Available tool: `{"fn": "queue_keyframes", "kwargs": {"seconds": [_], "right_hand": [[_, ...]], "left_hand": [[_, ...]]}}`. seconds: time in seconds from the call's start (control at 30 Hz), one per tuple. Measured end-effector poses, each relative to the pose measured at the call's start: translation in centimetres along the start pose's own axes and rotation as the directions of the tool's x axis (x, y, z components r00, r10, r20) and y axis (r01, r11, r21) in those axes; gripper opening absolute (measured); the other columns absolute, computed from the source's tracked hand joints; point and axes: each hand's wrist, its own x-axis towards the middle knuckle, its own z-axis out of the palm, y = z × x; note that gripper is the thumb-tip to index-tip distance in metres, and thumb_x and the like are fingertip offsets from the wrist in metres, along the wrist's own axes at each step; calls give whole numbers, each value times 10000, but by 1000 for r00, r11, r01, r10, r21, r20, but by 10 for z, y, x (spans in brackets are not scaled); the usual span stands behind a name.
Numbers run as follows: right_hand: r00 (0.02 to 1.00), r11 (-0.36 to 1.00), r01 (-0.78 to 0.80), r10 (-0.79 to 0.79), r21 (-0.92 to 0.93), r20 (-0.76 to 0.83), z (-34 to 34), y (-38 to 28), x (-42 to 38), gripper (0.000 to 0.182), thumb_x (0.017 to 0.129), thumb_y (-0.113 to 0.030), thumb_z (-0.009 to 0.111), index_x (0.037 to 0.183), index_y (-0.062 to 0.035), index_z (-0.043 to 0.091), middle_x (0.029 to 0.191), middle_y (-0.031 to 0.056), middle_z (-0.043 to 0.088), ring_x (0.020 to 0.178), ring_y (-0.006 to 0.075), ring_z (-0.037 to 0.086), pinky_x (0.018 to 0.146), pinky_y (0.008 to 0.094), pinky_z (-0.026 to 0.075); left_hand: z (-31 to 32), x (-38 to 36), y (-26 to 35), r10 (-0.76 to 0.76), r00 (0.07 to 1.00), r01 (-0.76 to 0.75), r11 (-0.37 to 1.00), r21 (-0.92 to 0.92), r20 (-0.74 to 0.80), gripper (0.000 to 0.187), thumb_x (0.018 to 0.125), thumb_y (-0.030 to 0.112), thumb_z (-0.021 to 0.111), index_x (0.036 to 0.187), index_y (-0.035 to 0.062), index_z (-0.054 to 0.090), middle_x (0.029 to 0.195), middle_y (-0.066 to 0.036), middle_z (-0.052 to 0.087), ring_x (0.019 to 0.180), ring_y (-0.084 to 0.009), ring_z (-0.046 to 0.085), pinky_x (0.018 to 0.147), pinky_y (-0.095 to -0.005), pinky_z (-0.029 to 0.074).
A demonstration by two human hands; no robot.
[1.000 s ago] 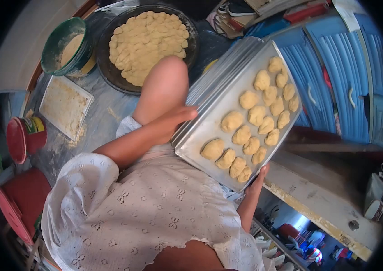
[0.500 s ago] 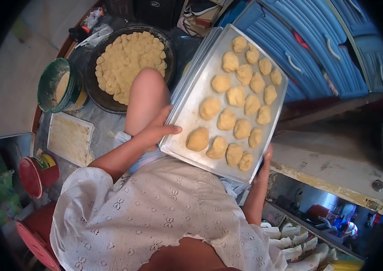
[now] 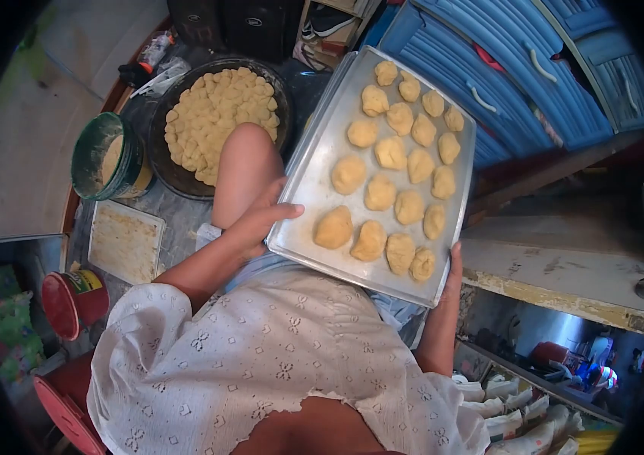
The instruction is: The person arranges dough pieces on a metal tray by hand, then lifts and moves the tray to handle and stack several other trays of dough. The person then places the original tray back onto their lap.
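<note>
Twenty lumps of dough (image 3: 390,152) sit in four uneven lines on a metal tray (image 3: 316,186), which is held at a slant above the person's lap. The left hand (image 3: 260,220) grasps the near left part of the tray, its thumb laid over the rim. The right hand (image 3: 449,284) grips the near right corner from the side, with a fingertip showing at the edge and the other fingers hidden. Another metal edge shows under the tray's far left side. Beyond the bare knee (image 3: 248,163), a round dark pan (image 3: 160,159) on the floor holds many small dough pieces (image 3: 219,110) packed close together. Left of the pan stands a green bucket (image 3: 135,161) with pale stuff inside, and nearer lies a flat, smeared board (image 3: 125,241). A red bucket (image 3: 72,305) is just beside the board. Blue drawers (image 3: 481,68) with pale handles stand past the tray's far right side.
</note>
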Motion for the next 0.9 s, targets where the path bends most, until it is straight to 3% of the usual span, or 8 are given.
{"fn": "queue_keyframes", "kwargs": {"seconds": [0.3, 0.4, 0.5, 0.6, 0.63, 0.67, 0.73, 0.9], "right_hand": [[995, 960, 94, -82, -265, 56, 20, -9, 4, 639, 750, -411, 660, 1211, -29, 437, 1148, 117, 521, 1036, 232, 521, 890, 365, 425], [999, 984, -25, 20, -174, -29, 57, -25, -14, 644, 734, -420, 674, 1183, -15, 454, 1125, 110, 533, 1022, 223, 525, 884, 354, 421], [996, 986, -71, 60, -154, -72, 55, -21, -11, 631, 738, -417, 673, 1170, -6, 467, 1109, 112, 543, 1002, 218, 532, 875, 348, 421], [992, 967, -35, 4, -254, -122, 65, -24, -8, 628, 736, -429, 669, 1150, 7, 488, 1081, 115, 561, 980, 212, 540, 857, 338, 421], [987, 937, -1, -55, -348, -152, 69, -24, -9, 637, 732, -444, 665, 1139, 16, 498, 1064, 116, 571, 969, 209, 544, 847, 334, 420], [988, 936, 0, -54, -352, -144, 59, -19, -5, 637, 732, -444, 665, 1139, 16, 498, 1064, 116, 571, 969, 209, 544, 847, 334, 420], [960, 833, 226, -279, -505, -30, 28, -4, 12, 662, 710, -465, 663, 1118, 34, 511, 1040, 116, 583, 958, 212, 546, 842, 328, 416], [965, 878, 263, -247, -399, 94, 0, 6, 17, 689, 710, -411, 656, 1190, 37, 448, 1096, 136, 551, 982, 238, 537, 866, 342, 412]], "left_hand": [[-20, 15, 5, -177, 982, 174, 983, 52, 60, 657, 792, 265, 624, 1283, -40, 311, 1205, -173, 473, 1118, -232, 476, 942, -334, 393], [-23, 34, 17, -250, 968, 249, 964, 97, -3, 612, 810, 350, 607, 1230, -44, 401, 1184, -169, 504, 1112, -230, 483, 916, -317, 411], [-24, 68, 20, -194, 977, 202, 976, 86, -90, 574, 823, 393, 583, 1175, -45, 464, 1141, -160, 543, 1041, -237, 533, 866, -307, 441], [-20, 93, 22, -162, 987, 156, 972, 175, 21, 567, 834, 413, 570, 1130, -62, 478, 1069, -172, 568, 944, -228, 571, 805, -305, 461], [-14, 95, 18, -52, 992, 88, 943, 322, -119, 547, 839, 416, 564, 1084, -69, 496, 1011, -168, 580, 892, -214, 574, 770, -306, 461], [-11, 95, 16, 78, 968, 44, 883, 468, -239, 533, 844, 418, 558, 1038, -76, 514, 952, -164, 591, 840, -201, 577, 735, -306, 461], [-19, 96, 14, 140, 965, -10, 864, 503, -221, 509, 849, 414, 555, 987, -75, 528, 913, -153, 590, 816, -186, 566, 705, -302, 455], [-16, 84, 13, 181, 963, -81, 902, 425, -201, 450, 853, 395, 562, 861, -54, 554, 807, -110, 590, 723, -156, 544, 641, -282, 437]]}}
